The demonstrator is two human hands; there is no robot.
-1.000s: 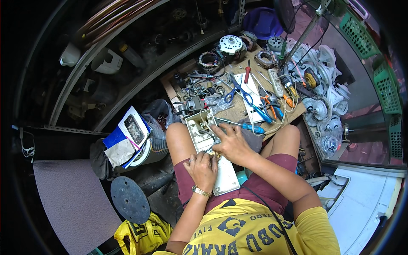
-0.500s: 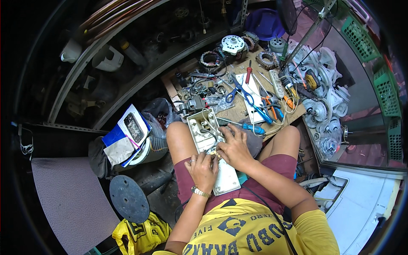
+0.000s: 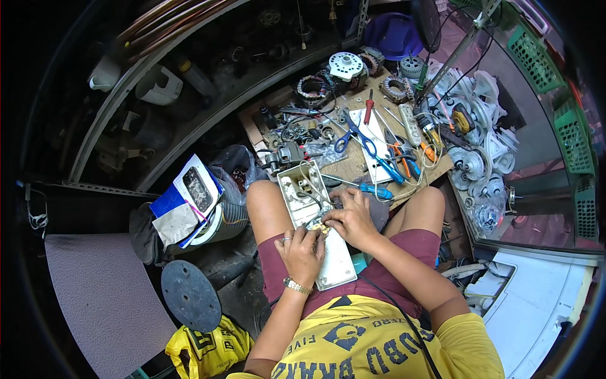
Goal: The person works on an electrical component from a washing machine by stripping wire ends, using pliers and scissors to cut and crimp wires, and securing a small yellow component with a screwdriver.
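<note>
A long white plastic panel [image 3: 338, 265] with an open wired housing at its far end lies across my lap. My left hand [image 3: 302, 247] rests on the panel's left side, fingers curled at its middle. My right hand [image 3: 351, 218] sits just beside it, fingertips pinching a small yellowish part [image 3: 324, 228] where thin wires meet the panel. Both hands touch at that spot. What the fingers grip is mostly hidden.
A low wooden board [image 3: 353, 165] ahead carries scissors [image 3: 353, 132], a blue-handled screwdriver [image 3: 372, 188], pliers, motor windings [image 3: 310, 88] and small parts. White fan parts [image 3: 480, 158] pile at the right. A bucket with papers [image 3: 196, 208] and a dark round disc [image 3: 189, 295] stand at my left.
Both hands stay on the panel; the right hand has shifted slightly toward the left hand at the panel's middle.
</note>
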